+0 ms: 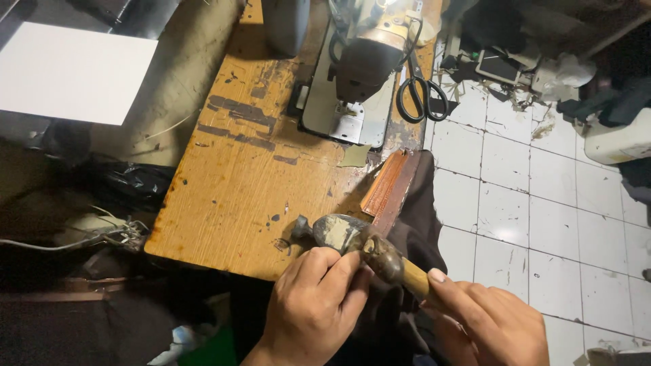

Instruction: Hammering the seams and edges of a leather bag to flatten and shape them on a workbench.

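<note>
My right hand [491,322] grips the wooden handle of a hammer [392,264], whose dark metal head rests against a small grey-green leather piece [336,232]. My left hand [315,301] pinches that piece at the near edge of the worn wooden table [237,183]. A brown textured leather strip [386,188] lies just beyond, on dark cloth [417,217] hanging over the table's right edge.
A sewing machine [359,68] stands at the table's far end, with black scissors [420,95] beside it. A white sheet [71,71] lies at the upper left. White tiled floor [542,203] spreads to the right, with clutter at the far right. Cables [102,234] trail at the left.
</note>
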